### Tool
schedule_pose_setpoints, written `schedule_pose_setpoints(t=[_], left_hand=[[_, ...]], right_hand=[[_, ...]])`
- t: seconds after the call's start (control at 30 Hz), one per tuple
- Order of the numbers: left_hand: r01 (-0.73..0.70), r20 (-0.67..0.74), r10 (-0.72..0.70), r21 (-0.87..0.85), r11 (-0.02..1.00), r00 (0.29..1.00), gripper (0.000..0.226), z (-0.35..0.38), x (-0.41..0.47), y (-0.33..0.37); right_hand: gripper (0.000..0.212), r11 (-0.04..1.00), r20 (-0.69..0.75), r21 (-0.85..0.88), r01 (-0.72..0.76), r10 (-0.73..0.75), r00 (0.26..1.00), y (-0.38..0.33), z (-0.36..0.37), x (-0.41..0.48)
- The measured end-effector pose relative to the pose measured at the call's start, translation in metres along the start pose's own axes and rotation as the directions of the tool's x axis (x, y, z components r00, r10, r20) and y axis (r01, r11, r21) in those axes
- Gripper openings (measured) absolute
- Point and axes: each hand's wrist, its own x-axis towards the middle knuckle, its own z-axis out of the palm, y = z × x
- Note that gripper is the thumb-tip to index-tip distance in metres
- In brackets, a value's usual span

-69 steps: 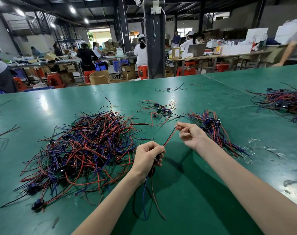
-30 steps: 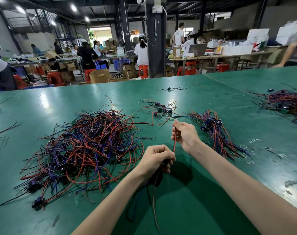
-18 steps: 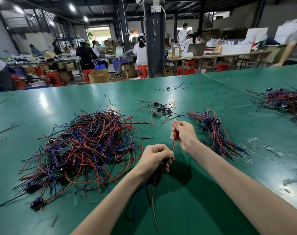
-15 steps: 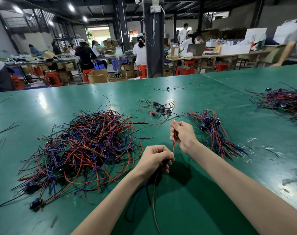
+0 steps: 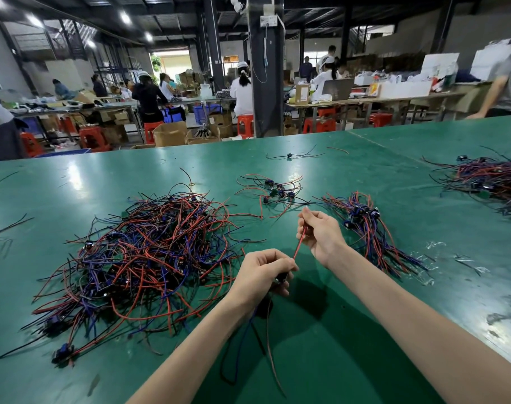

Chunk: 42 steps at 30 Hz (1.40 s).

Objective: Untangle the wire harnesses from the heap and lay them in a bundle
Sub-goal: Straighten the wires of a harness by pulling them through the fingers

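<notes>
Red wire (image 5: 299, 243) runs straight between my two hands. My right hand (image 5: 321, 233) pinches its far end between thumb and curled fingers, raised above the green table (image 5: 321, 345). My left hand (image 5: 261, 272), nearer to me and a little to the left, is closed around the harness (image 5: 281, 277) at its black plug. A blue wire and a reddish one hang from under that fist toward the near edge.

Just left of my left hand lies the heap (image 5: 149, 258), a wide tangle of red, blue and black wires with small plugs scattered through it. Just right of my right wrist lies the bundle (image 5: 371, 240), its wires roughly side by side and its plugs gathered at the far end. Beyond my hands sits a small loose cluster (image 5: 274, 191) of harnesses. Farther still, one lone harness (image 5: 290, 155) lies by itself. Another pile (image 5: 487, 182) spreads at the far right, well apart from the bundle. Scraps of clear plastic (image 5: 432, 246) lie to the right of the bundle.
</notes>
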Motion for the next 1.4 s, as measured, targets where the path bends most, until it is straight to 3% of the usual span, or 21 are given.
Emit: schedule_pose_setpoints(t=[0.17,0.27,0.37,0.43,0.5,0.7,0.9,1.03,1.23,1.4], left_hand=[[-0.028,-0.208,0.022,-0.026,0.999,0.978,0.020,-0.009,0.005,0.003],[-0.051,-0.322,0.037,-0.034,0.998,0.946,0.018,-0.019,0.008,0.006],[-0.089,-0.402,0.055,-0.066,0.994,0.914,0.019,-0.026,0.011,0.009],[-0.115,-0.421,0.050,-0.131,0.985,0.906,0.020,-0.028,0.011,0.012],[-0.118,-0.409,0.026,-0.201,0.973,0.912,0.020,-0.029,0.011,0.014],[-0.119,-0.411,0.029,-0.196,0.973,0.911,0.025,-0.030,0.015,0.009],[-0.065,-0.218,0.034,-0.135,0.989,0.975,0.016,-0.035,0.016,0.007],[-0.071,-0.210,0.054,-0.074,0.995,0.976,0.025,-0.036,0.018,0.002],[-0.130,-0.269,0.088,-0.143,0.981,0.959,0.022,-0.038,0.020,0.000],[-0.143,-0.233,0.109,-0.134,0.981,0.966,0.021,-0.035,0.019,0.002]], right_hand=[[0.036,0.983,0.127,0.088,-0.162,0.150,0.981,-0.003,-0.001,-0.005],[0.038,0.969,0.232,-0.125,-0.213,0.238,0.943,0.005,0.004,-0.014],[0.027,0.897,0.407,-0.378,-0.229,0.383,0.829,0.007,0.011,-0.027],[0.019,0.865,0.504,-0.443,-0.237,0.459,0.732,0.008,0.014,-0.035],[0.010,0.872,0.553,-0.446,-0.203,0.446,0.704,0.011,0.017,-0.042],[0.016,0.910,0.579,-0.412,-0.038,0.294,0.760,0.019,0.023,-0.051],[0.017,0.886,0.532,-0.463,0.027,0.253,0.808,0.014,0.021,-0.045],[0.029,0.876,0.555,-0.475,0.085,0.223,0.801,0.012,0.022,-0.042],[0.020,0.886,0.546,-0.461,0.042,0.246,0.801,0.020,0.027,-0.047],[0.023,0.912,0.500,-0.409,-0.037,0.258,0.827,0.026,0.026,-0.055]])
